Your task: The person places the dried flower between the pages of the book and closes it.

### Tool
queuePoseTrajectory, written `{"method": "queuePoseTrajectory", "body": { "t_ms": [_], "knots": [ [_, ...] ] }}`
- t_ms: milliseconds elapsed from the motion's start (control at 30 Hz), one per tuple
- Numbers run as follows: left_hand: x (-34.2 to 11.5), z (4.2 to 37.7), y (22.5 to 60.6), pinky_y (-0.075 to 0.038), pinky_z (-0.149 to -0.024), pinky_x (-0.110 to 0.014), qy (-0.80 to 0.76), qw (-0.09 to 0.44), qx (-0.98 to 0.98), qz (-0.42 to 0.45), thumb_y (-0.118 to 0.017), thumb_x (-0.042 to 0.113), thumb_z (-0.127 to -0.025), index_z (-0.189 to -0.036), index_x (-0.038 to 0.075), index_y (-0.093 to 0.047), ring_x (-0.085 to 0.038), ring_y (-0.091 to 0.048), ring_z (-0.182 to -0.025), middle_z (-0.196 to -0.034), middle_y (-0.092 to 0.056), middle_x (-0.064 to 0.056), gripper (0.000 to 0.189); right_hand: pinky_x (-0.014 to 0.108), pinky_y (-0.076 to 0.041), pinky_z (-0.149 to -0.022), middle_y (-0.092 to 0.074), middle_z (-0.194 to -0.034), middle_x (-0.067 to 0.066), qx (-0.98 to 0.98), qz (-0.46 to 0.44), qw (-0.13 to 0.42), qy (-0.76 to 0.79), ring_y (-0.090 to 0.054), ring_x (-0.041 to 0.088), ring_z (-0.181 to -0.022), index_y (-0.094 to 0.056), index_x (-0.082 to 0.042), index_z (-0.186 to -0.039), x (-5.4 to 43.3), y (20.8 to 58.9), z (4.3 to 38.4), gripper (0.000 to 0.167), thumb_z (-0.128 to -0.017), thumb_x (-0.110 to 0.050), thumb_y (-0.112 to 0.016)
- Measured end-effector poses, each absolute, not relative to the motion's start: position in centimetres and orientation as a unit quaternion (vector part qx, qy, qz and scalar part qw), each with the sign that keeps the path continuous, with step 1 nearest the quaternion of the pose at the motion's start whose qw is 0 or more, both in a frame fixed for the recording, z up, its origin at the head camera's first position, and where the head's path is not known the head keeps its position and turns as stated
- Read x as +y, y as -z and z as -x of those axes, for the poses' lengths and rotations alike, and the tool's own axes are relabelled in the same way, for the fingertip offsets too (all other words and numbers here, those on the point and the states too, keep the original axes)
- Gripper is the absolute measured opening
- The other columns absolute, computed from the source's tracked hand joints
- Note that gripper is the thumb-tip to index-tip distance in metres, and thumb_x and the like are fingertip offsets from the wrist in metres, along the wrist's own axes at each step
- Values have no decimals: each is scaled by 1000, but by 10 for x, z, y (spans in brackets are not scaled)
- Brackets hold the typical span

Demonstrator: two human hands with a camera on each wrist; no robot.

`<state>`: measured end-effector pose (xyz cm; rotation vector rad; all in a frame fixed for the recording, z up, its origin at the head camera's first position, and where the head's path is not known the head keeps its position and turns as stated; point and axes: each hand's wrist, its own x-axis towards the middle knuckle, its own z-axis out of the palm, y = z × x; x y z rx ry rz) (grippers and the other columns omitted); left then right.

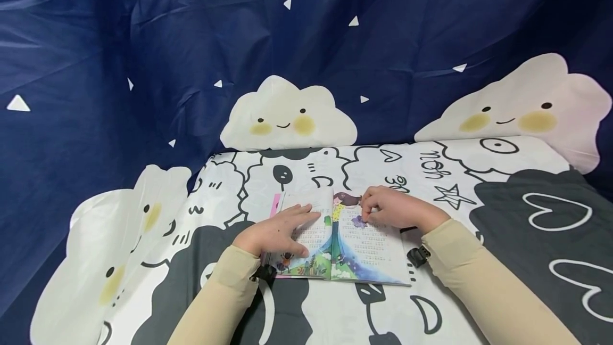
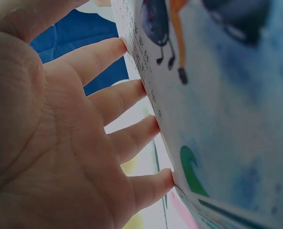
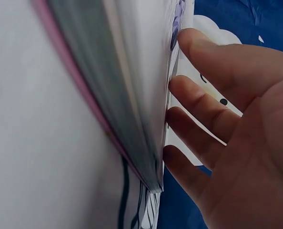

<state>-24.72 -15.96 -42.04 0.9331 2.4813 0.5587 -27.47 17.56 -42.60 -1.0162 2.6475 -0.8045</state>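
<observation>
An illustrated book (image 1: 371, 252) lies open on patterned bedding, with printed lines and colourful drawings on both pages. My left hand (image 1: 278, 229) rests on the left page, its fingers spread; in the left wrist view the fingertips (image 2: 117, 45) touch the paper. On the right page, my right hand (image 1: 399, 208) has its fingertips beside a purple drawing (image 1: 358, 221). From the right wrist view, the fingers stand apart and several fingertips (image 3: 172, 114) touch the page surface. The book's page edges (image 3: 117, 81) and pink cover edge show there too. Neither hand holds anything visible.
Beneath the book spreads white and dark grey bedding (image 1: 330, 313) with black line drawings. White cloud-shaped pieces with smiling faces, including one behind the book (image 1: 287, 116), stand along the back and left. A dark blue cloth (image 1: 321, 47) with white triangles covers the background.
</observation>
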Motion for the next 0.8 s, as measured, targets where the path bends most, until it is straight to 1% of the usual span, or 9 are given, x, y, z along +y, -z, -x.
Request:
{"method": "queuePoseTrajectory", "body": {
  "t_ms": [100, 167, 233, 300, 400, 467, 567, 700, 800],
  "knots": [
    [-160, 247, 421, -17, -121, -53, -202, 214, 894, -337, -80, 34, -86, -161, 28, -32, -26, -7, -155, -169, -15, -2, 89, 43, -46, -87, -62, -108, -2, 893, 341, 91, 281, -56, 21, -101, -76, -22, -92, 178, 428, 276, 17, -94, -8, -67],
    [-160, 246, 421, -17, -121, -53, -201, 215, 894, -337, -80, 33, -86, -161, 27, -32, -25, -7, -155, -169, -15, -2, 89, 43, -46, -87, -62, -110, -2, 897, 332, 84, 279, -56, 21, -100, -77, -20, -101, 180, 429, 277, 18, -93, -8, -67],
    [-159, 246, 421, -17, -121, -52, -201, 214, 895, -337, -80, 33, -86, -161, 27, -32, -25, -7, -155, -169, -16, -2, 89, 45, -46, -91, -63, -115, 1, 905, 315, 77, 274, -57, 24, -105, -76, -17, -111, 183, 431, 277, 22, -92, -9, -68],
    [-158, 246, 421, -17, -121, -52, -200, 213, 895, -338, -80, 33, -87, -161, 27, -32, -25, -7, -155, -169, -16, -2, 88, 49, -46, -97, -61, -125, 6, 913, 295, 77, 270, -57, 29, -115, -73, -13, -121, 188, 432, 277, 29, -92, -11, -69],
    [-157, 248, 422, -16, -121, -52, -199, 212, 894, -341, -79, 35, -87, -161, 28, -31, -25, -7, -155, -169, -16, -2, 88, 56, -42, -103, -55, -137, 15, 923, 270, 82, 261, -50, 38, -127, -67, -9, -133, 195, 430, 277, 41, -92, -14, -71],
    [-156, 249, 422, -16, -121, -52, -199, 212, 893, -343, -79, 35, -87, -161, 29, -31, -25, -6, -155, -169, -15, -1, 88, 60, -38, -105, -50, -142, 21, 928, 256, 85, 256, -45, 43, -132, -62, -6, -138, 200, 428, 276, 48, -92, -17, -72],
    [-157, 250, 422, -17, -121, -52, -195, 211, 894, -345, -79, 36, -87, -161, 29, -31, -25, -6, -155, -169, -15, -1, 88, 63, -33, -108, -45, -147, 26, 934, 238, 90, 251, -37, 48, -137, -59, -4, -141, 204, 427, 278, 55, -91, -21, -74],
    [-159, 249, 420, -17, -121, -52, -192, 209, 895, -345, -79, 35, -87, -161, 28, -31, -25, -6, -155, -169, -15, -2, 89, 65, -29, -111, -39, -152, 30, 937, 230, 103, 243, -30, 50, -141, -54, -2, -145, 206, 429, 281, 62, -92, -27, -74],
    [-159, 248, 419, -17, -121, -52, -195, 211, 894, -343, -80, 33, -87, -161, 27, -31, -25, -6, -155, -169, -15, -2, 89, 66, -26, -111, -33, -155, 31, 938, 227, 114, 235, -25, 52, -143, -47, 0, -150, 208, 433, 283, 71, -92, -31, -74]
  ]
}}
